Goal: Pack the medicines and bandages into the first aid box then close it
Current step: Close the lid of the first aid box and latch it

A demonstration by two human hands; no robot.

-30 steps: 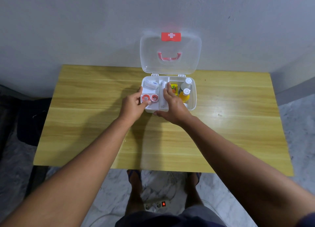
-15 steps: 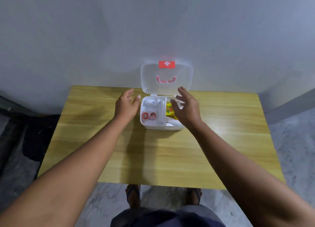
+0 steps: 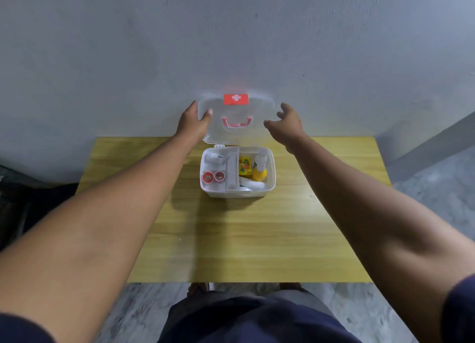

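The white first aid box (image 3: 232,194) stands open on the wooden table (image 3: 231,239), and its clear lid (image 3: 253,108), with a red cross label (image 3: 235,99) and a red handle (image 3: 236,122), stands upright against the wall. Inside lie two red-cored tape rolls (image 3: 207,177), a yellow packet (image 3: 244,165), a yellow bottle (image 3: 259,173), a white bottle (image 3: 261,158) and white bandage rolls (image 3: 253,184). My left hand (image 3: 191,122) grips the lid's left edge, thumb in front. My right hand (image 3: 286,122) is at the lid's right edge with fingers spread.
The table stands against a grey wall. The box sits near the table's far edge, in the middle. A dark object (image 3: 30,209) lies on the floor to the left. My legs and feet (image 3: 198,288) show below the table's near edge.
Both hands left the box's tray and rose to the lid's two sides. The left hand has taken hold of the lid's edge. The camera view tilted upward.
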